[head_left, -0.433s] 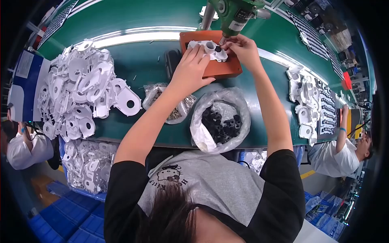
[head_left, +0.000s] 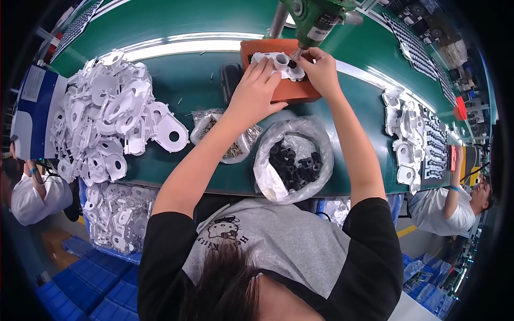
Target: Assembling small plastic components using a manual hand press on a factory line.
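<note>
A heap (head_left: 101, 107) of white parts lies left on the green bench (head_left: 176, 80). The press (head_left: 317, 24) overhangs an orange block (head_left: 294, 95). The left hand (head_left: 256, 92) lies flat, fingers extended, on the white part (head_left: 285, 74) atop the block. The right hand (head_left: 319, 73) bunches its fingertips at the press's tip; its grip I cannot tell.

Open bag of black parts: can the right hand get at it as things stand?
Likely yes: the bag gapes upward, the black parts show in its mouth, and nothing seems to block the way. The right hand would first have to leave the green machine's tip.
</note>
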Demonstrator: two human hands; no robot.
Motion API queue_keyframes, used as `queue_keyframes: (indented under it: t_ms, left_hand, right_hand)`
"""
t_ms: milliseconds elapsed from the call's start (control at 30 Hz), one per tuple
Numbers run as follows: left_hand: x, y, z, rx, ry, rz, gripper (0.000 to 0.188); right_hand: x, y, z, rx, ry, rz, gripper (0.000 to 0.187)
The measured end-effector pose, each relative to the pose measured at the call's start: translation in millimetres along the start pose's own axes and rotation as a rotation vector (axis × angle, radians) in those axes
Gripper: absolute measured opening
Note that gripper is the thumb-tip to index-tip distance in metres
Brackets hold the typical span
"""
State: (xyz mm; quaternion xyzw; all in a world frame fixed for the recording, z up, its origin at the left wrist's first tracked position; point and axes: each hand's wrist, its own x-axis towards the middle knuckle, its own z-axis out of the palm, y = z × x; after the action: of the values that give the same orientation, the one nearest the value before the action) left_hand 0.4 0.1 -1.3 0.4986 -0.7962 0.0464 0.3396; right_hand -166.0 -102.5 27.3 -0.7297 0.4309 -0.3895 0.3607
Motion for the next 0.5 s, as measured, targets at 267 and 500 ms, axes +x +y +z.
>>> queue_keyframes:
  t_ms: [267,500]
  left_hand:
    - [5,4,2,-0.022,-0.002,0.004,0.064]
    - [0,2,-4,-0.027,-0.051,-0.083,0.064]
  right_hand:
    - [-2,2,-4,0.122,-0.023,0.014,0.016]
    - [-2,8,6,-0.101,0.039,-0.121,0.025]
